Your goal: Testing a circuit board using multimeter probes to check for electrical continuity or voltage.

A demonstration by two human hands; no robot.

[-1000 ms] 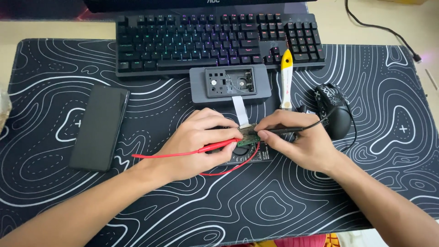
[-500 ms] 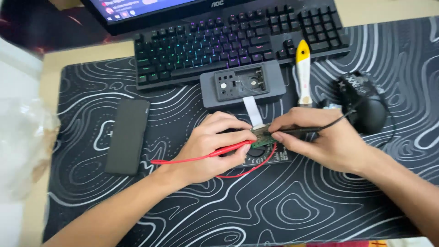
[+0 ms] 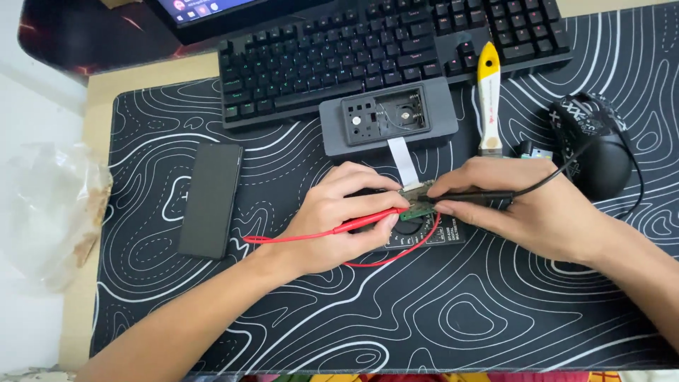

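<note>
Pinching slim red probe (image 3: 364,223) and black probe (image 3: 470,198) onto a small green circuit board (image 3: 419,207).

Desk mat (image 3: 453,318): black with white wavy contour lines, covering most of the desk.
Keyboard (image 3: 382,49): black, faintly backlit keys, along the mat's far edge.
Monitor (image 3: 205,10): only its lit lower edge shows, behind the keyboard.
Phone (image 3: 210,199): 1 dark slab, face down, on the mat's left part, well apart from the keyboard.
Mouse (image 3: 594,145): black, wired, on the mat's right part.
Brush (image 3: 489,99): yellow-and-white handle, lying between keyboard and mouse, its tip over the keyboard's edge.
Plastic bag (image 3: 49,212): clear, crumpled, off the mat at the left.
Desk (image 3: 99,106): pale wood showing at the mat's left edge.
</note>
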